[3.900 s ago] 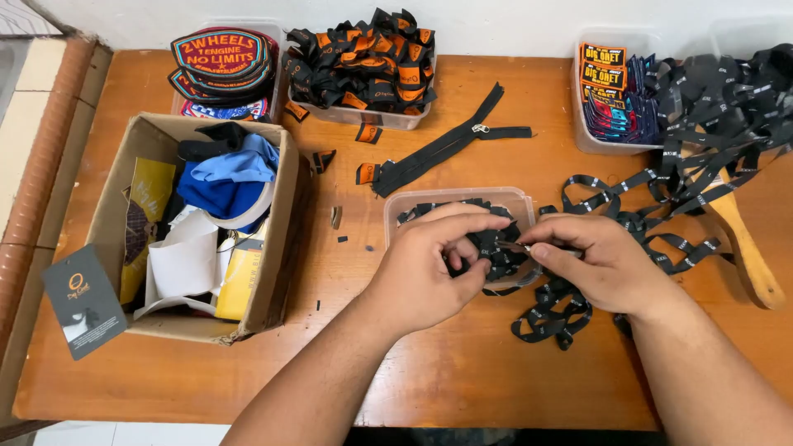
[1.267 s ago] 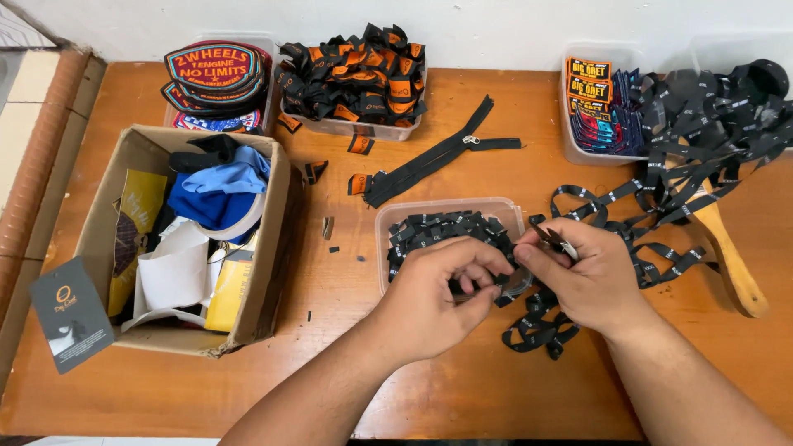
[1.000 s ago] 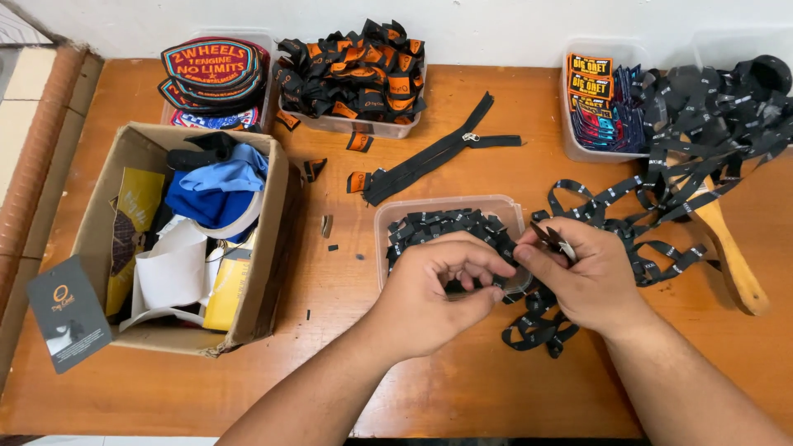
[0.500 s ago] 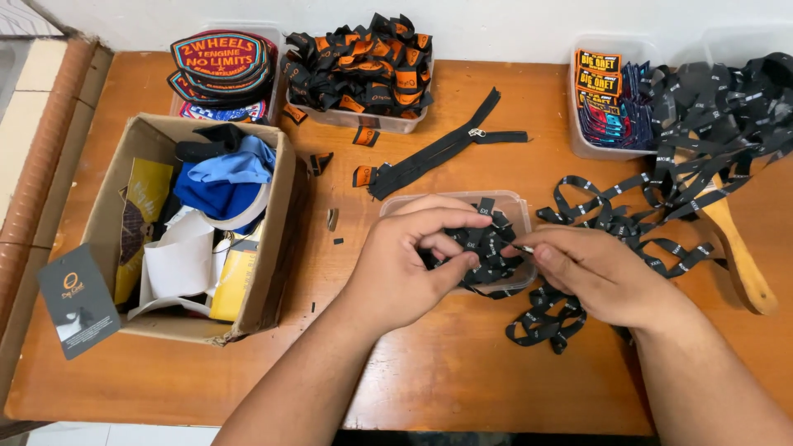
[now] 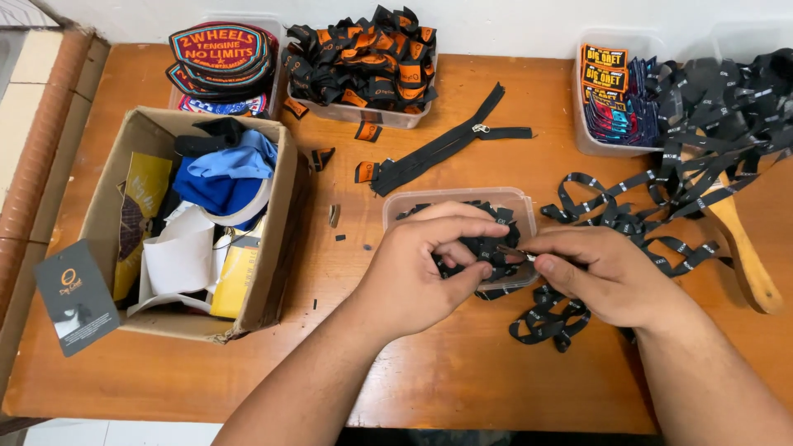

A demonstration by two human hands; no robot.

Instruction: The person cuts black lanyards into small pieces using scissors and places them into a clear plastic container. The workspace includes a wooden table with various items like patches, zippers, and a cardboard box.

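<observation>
Currently: left hand [image 5: 421, 268] and right hand [image 5: 607, 277], fingers pinched shut on black woven label ribbon [image 5: 545, 318] over clear plastic tub [image 5: 516, 198], worktop centre. Risk: tangled ribbon trailing toward 3 o'clock snags, tipping tub.

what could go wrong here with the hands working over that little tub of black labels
The left hand and right hand meet right over the clear tub of black label pieces, with a small metal tool between the fingers; it might nick a fingertip. The black ribbon loops under the right wrist and could snag. The tub looks light and could be knocked aside.
</observation>
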